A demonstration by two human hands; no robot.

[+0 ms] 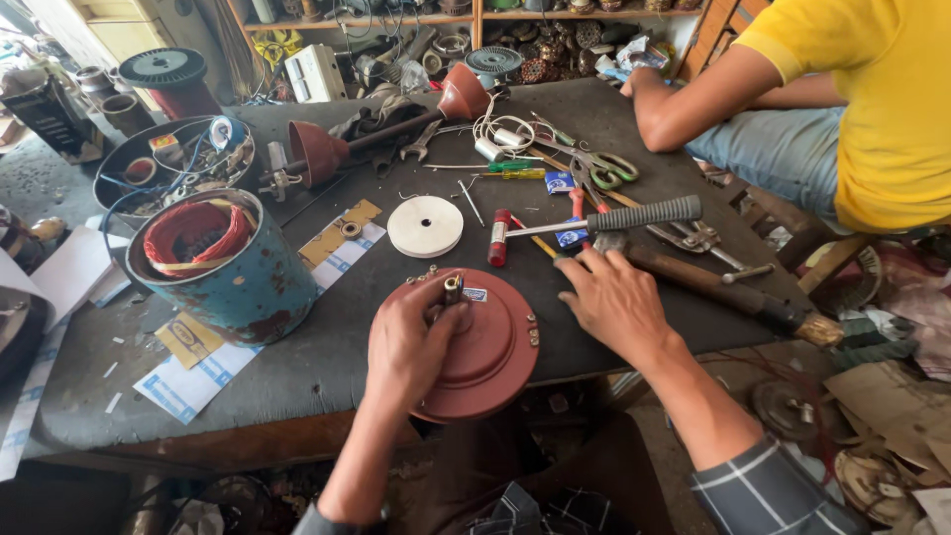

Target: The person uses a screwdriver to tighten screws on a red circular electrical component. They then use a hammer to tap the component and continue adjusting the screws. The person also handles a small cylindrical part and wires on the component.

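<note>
A round maroon motor housing [495, 347] with a short metal shaft [453, 288] lies at the near edge of the dark workbench [327, 367]. My left hand [408, 342] rests on top of it, fingers curled around the shaft. My right hand [614, 300] lies flat on the bench just right of the housing, fingertips touching a wooden-handled tool [713, 287]. A small mallet [584, 224] with a red and white head and a grey grip lies just beyond my right hand.
A blue drum-shaped stator with copper windings [223, 263] stands at left. A white disc [425, 226], scissors [599, 163], screwdrivers, wrenches and two maroon cones on a rod [386, 129] litter the bench. A person in a yellow shirt [872, 99] sits at the far right.
</note>
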